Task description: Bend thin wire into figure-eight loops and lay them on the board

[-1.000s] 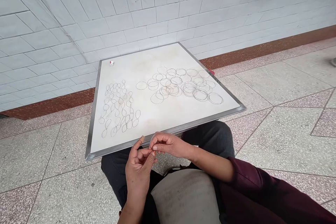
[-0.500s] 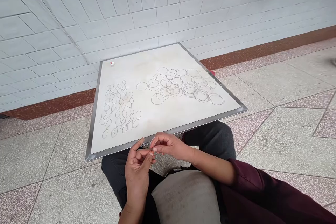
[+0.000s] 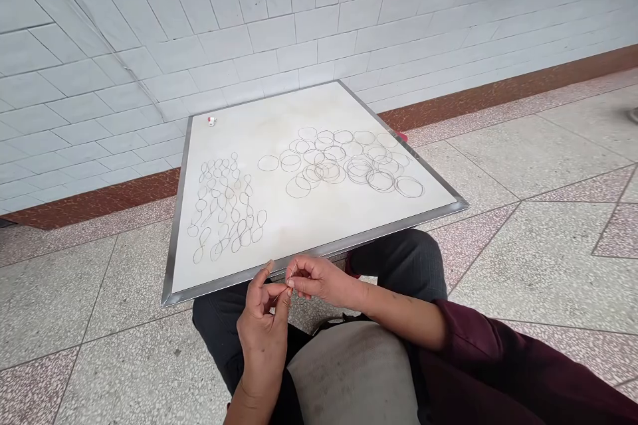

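Note:
Over my lap, just off the table's near edge, both hands pinch one thin wire loop (image 3: 295,267). My left hand (image 3: 263,325) grips it between thumb and index finger, the other fingers loosely curled. My right hand (image 3: 319,281) meets it fingertip to fingertip, pinching the wire close to the same point. Most of the loop is hidden by the fingers. On the white table (image 3: 299,232) lie several figure-eight twisted wire loops (image 3: 244,227) at the left. Several round wire rings (image 3: 381,180) overlap at the right.
A small white and red object (image 3: 212,121) sits near the table's far left corner. The table has a metal rim (image 3: 319,254) and stands against a white tiled wall (image 3: 279,40). A cord (image 3: 124,66) hangs down the wall. My knees are under the near edge.
The wire between my fingers has turned and now shows narrower, more edge-on. My fingers have shifted slightly. The wires on the table lie as before.

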{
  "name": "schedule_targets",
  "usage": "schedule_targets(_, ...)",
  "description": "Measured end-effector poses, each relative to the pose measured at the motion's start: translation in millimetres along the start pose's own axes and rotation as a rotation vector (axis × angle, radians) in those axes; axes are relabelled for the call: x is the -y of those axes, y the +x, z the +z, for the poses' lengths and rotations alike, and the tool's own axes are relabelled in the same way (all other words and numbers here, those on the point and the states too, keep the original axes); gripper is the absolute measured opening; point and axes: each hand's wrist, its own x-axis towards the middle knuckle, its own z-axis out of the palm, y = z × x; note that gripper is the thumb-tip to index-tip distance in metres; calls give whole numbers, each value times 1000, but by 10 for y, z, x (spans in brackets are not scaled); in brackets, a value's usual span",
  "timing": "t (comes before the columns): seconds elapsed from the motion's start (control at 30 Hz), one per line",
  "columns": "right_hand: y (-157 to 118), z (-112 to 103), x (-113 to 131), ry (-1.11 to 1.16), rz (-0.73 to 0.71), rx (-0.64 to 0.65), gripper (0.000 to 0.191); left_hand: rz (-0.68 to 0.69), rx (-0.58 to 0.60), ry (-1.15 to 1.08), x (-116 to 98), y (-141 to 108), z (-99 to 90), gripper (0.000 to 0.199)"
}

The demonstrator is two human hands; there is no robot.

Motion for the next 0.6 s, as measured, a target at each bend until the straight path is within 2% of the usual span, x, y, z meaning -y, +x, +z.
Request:
schedule_targets(0.07, -3, 33, 6, -15, 20, -31, 20, 26, -17, 74, 4, 3, 2, 56)
schedule_targets(0.17, -6, 105, -2, -55, 43, -93, 14, 50, -66, 69, 23, 11, 22, 53)
schedule_targets(0.33, 16, 184, -53, -54, 29, -237, 14, 66, -82, 150, 77, 36, 47, 53)
schedule_targets(0.5, 17, 100, -12, -59, 56, -107, 16, -27, 0, 44, 109, 66, 20, 66)
schedule_targets(0.6, 18, 83, 10, -62, 76, -145, 18, -26, -12, 50, 96, 63, 21, 65)
